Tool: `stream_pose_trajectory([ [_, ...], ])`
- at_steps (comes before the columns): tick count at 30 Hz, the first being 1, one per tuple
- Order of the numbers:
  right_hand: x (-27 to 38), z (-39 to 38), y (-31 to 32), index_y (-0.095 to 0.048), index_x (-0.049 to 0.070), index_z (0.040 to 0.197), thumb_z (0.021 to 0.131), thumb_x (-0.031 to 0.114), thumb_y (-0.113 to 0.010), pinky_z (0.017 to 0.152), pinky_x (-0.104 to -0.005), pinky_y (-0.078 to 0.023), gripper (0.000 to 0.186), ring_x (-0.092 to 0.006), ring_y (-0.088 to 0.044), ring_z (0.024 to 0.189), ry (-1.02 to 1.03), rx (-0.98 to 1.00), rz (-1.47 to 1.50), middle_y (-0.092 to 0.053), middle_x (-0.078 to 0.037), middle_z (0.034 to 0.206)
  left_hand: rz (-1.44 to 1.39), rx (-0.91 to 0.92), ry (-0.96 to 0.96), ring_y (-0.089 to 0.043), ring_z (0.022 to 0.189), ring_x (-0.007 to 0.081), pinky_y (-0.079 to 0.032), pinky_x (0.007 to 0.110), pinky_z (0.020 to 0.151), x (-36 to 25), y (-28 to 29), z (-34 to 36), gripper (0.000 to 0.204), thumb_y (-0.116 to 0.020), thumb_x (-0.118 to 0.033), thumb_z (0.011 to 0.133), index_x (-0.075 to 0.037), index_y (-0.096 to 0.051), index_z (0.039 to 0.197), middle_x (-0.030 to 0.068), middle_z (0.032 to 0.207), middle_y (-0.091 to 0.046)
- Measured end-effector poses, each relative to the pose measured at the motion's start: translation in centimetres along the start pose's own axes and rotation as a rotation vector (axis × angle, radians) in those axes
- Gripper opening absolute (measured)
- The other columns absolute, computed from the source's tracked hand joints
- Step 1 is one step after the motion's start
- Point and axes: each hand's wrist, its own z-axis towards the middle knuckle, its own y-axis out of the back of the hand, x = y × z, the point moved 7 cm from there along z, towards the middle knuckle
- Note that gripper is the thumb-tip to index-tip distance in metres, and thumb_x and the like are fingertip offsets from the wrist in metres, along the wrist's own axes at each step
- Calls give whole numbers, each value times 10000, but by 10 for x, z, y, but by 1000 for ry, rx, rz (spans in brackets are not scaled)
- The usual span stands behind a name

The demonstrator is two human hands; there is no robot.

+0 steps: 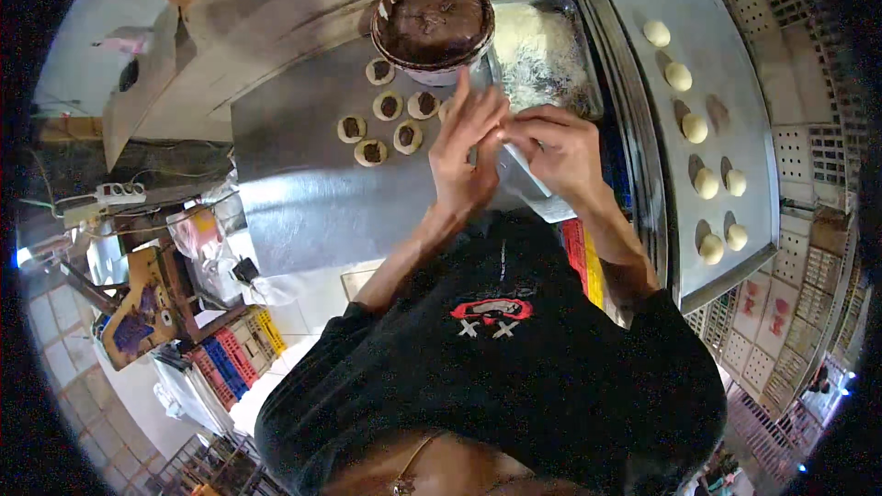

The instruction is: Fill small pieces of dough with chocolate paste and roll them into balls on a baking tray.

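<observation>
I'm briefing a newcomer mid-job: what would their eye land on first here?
First, the tub heaped with dark brown paste at top centre. Next, the pale dough pieces with dark centres, clustered on the grey worktop below and to its left. Then the smooth dough balls spaced along the metal tray at right.

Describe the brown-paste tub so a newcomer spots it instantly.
Start at the grey worktop. At its far edge, left of the shallow rectangular tray of pale powder, stands a tub. Unlike that tray, it is deep, round and full of dark brown paste.
</observation>
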Motion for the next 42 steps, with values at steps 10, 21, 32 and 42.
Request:
stream_pose_trajectory([
  [10,5,-22,-25,-697,10,822,757,40,-750,639,-238,-500,89,-126,-622,678,-301,139,74,-661,-71,764,-131,-20,548,-583,836,168,-482,306,696,36,-1,-53,503,-431,-471,964,-6,-557,1107,94,960,-611],
  [21,37,-31,-11,-717,45,912,699,-19,-747,708,-297,-544,224,-235,-681,818,-80,249,38,-688,-109,928,-802,478,1213,-610,637,181,-468,279,524,53,-24,-75,564,-403,-536,954,-15,-615,993,84,796,-652],
  [32,35,-39,9,-717,27,865,704,59,-785,727,-309,-546,177,-225,-678,829,-258,290,-68,-693,-98,943,-846,-145,1310,-601,796,188,-495,310,703,43,-40,-87,428,-479,-437,949,-26,-590,993,96,873,-615],
  [42,33,-57,40,-712,11,866,705,-8,-744,731,-297,-545,166,-232,-687,811,-308,70,-72,-696,-117,897,-904,50,1243,-520,527,129,-395,249,444,25,-68,-83,426,-539,-446,925,-24,-584,884,61,729,-580],
])
